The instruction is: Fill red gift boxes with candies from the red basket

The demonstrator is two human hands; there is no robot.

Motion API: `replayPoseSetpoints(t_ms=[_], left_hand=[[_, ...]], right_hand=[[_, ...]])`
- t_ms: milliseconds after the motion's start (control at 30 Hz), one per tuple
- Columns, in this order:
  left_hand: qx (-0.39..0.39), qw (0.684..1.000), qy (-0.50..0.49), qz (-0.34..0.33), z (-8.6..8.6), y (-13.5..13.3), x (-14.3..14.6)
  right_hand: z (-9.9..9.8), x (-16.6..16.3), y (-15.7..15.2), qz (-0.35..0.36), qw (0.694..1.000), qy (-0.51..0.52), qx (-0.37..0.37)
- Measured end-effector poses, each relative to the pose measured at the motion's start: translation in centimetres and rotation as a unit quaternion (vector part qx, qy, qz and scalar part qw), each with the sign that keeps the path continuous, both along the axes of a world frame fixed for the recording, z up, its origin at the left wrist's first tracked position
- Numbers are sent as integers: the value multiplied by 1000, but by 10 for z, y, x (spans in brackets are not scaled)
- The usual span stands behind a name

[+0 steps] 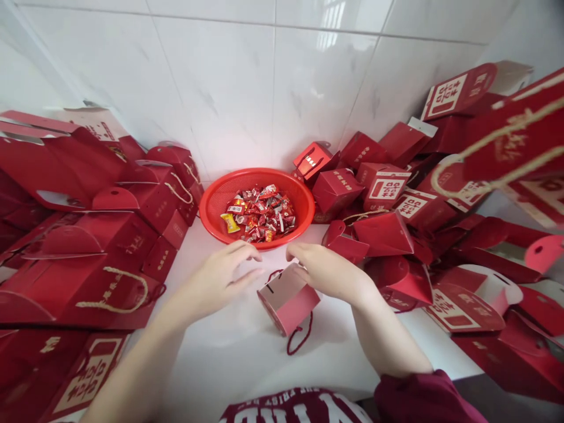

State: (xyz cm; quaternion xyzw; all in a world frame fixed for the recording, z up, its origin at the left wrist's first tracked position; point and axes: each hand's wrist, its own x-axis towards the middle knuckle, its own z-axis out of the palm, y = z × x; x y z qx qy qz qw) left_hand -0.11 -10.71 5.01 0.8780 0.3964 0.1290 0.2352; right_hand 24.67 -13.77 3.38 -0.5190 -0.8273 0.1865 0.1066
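A small red gift box (pixel 288 299) with a pale interior stands tilted on the white table in front of me, its top open and dark red cord handles hanging out. My right hand (pixel 328 270) is closed at the box's upper right edge, thumb over the rim. To the left of the box, my left hand (pixel 224 276) holds nothing; its thumb and fingers are apart. Just beyond both hands sits a red plastic basket (pixel 211 220) with a heap of wrapped candies (pixel 264 214), mostly red, one yellow.
Red gift boxes (pixel 123 241) are piled along the left, some with cream rope handles. More red boxes (pixel 388 188) crowd the right side, several lying open. A red bag (pixel 520 135) with rope handles juts in at upper right. Behind the basket rises a tiled wall (pixel 238 88).
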Motion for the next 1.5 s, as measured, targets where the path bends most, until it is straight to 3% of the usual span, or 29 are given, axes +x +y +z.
replayPoseSetpoints(t_ms=[133,233,367,467,633,767,933,1067,1167,1233,1367,1500], left_hand=[[8,1000,8,2,-11,-8,20],[-61,998,-14,10,-18,-7,22],[-122,991,-49,37,-19,1,14],[-121,992,-10,35,-21,5,9],[-19,993,116,8,-33,2,12],[-63,988,141,2,-39,-5,20],[-159,976,139,-44,-40,-8,29],[-231,963,139,-7,-39,-4,26],[-218,965,143,29,-40,3,20],[-220,964,145,28,-42,9,15],[-247,958,144,25,-46,18,7],[-245,956,159,26,-48,23,2]], right_hand=[[-1,-2,1,7,1000,17,0],[0,-3,2,24,999,44,18],[3,-5,4,-14,994,-50,99],[2,-8,5,-36,991,-120,43],[-6,-12,5,-30,988,-148,-42],[-13,-17,4,22,986,-152,-66],[-21,-21,8,91,982,-166,-22],[-29,-24,14,67,992,-103,-1],[-30,-26,17,62,997,17,42],[-26,-27,17,97,990,78,65],[-9,-20,13,188,974,129,15],[4,-3,7,176,975,128,-41]])
